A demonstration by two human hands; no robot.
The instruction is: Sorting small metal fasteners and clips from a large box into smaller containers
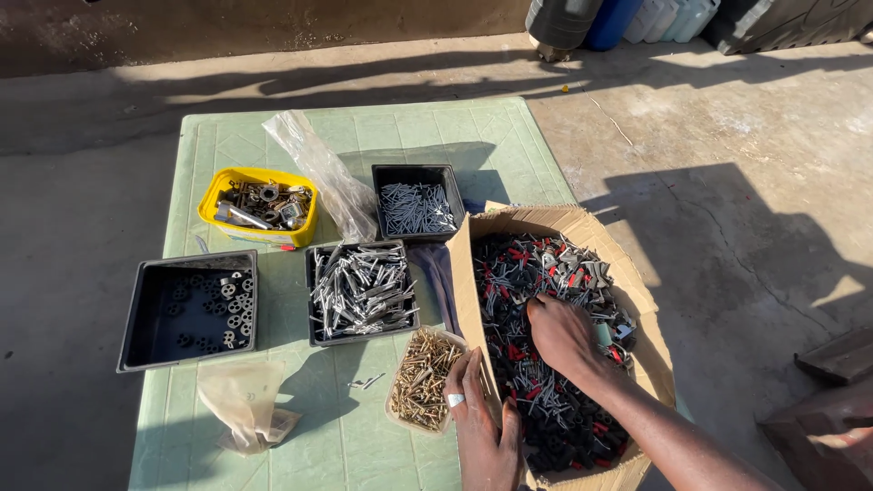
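1. Both forearms are bare; no sleeve reaches into view on either arm.
2. The left hand wears a broad, silver-coloured metal ring on one of its fingers.
3. The right hand shows no ring, glove or watch on the parts visible.
4. Neither wrist carries a band or bracelet.
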